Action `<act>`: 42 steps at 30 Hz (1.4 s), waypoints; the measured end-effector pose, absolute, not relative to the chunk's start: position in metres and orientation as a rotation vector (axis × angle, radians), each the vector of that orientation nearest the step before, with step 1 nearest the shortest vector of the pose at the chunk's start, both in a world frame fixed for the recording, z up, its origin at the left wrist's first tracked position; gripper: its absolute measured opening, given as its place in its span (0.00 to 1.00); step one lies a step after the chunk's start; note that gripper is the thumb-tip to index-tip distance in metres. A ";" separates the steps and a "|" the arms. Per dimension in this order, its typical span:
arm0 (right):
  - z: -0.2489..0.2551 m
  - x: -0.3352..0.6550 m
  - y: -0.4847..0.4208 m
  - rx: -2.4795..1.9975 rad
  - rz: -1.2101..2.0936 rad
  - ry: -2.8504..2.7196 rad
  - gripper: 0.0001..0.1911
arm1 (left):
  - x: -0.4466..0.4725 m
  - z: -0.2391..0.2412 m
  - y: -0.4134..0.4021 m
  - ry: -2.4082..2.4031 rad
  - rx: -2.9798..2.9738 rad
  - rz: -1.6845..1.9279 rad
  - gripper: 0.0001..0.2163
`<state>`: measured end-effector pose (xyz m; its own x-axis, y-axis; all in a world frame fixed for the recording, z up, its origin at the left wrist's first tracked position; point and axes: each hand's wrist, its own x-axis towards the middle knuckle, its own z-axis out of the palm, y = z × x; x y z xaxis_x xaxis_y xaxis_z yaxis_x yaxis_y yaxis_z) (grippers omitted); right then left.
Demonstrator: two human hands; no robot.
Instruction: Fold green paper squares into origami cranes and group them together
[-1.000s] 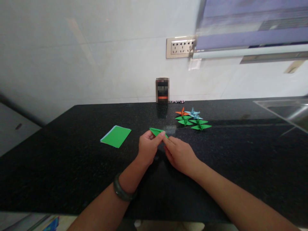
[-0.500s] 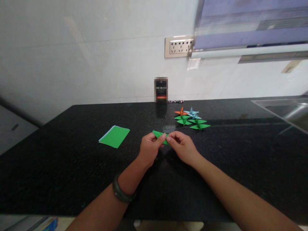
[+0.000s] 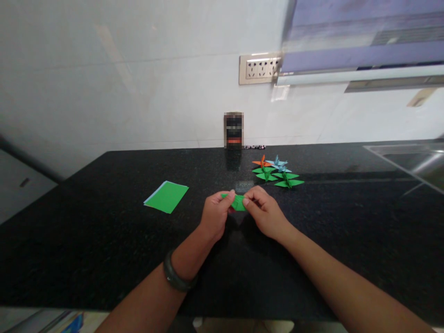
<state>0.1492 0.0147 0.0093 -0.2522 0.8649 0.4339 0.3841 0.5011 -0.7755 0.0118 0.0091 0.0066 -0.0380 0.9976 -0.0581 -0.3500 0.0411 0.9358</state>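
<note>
A partly folded piece of green origami paper [image 3: 238, 202] is held between both hands just above the black counter. My left hand [image 3: 217, 212] pinches its left end, thumb on top. My right hand [image 3: 265, 210] grips its right end between thumb and fingers. Parts of the paper are hidden behind the fingers. Beyond my right hand stand several folded paper cranes: an orange crane [image 3: 262, 162], light blue ones [image 3: 278, 163], and green ones [image 3: 288, 181]. To the left lies a stack of square paper sheets [image 3: 167, 197], green on top with a light blue edge showing.
A dark box-like item [image 3: 234, 132], blurred out, leans near the wall with a beaded string [image 3: 255, 147] beside it. A sink [image 3: 419, 162] is set into the black counter [image 3: 104, 249] at the right. Wall sockets [image 3: 260, 68] are above.
The green paper has turned in my hands and now shows a broader, flatter face between my thumbs. My thumbs have moved slightly apart. The view has shifted a little.
</note>
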 end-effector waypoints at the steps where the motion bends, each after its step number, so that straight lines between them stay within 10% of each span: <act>1: 0.009 0.149 0.015 -1.049 0.685 -1.834 0.08 | 0.012 0.007 0.009 0.999 0.866 1.348 0.12; 28: 0.005 0.150 0.024 -1.034 1.241 -1.222 0.15 | 0.007 0.006 0.012 1.046 0.819 1.208 0.13; 42: 0.000 0.149 0.022 -1.148 0.955 -1.479 0.07 | 0.015 0.004 0.008 1.048 0.959 1.274 0.12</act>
<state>0.1493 0.0216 -0.0002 -0.0568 0.9708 0.2331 0.1870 0.2397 -0.9527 0.0147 0.0078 0.0039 0.0051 0.9975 -0.0711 -0.2626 0.0699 0.9624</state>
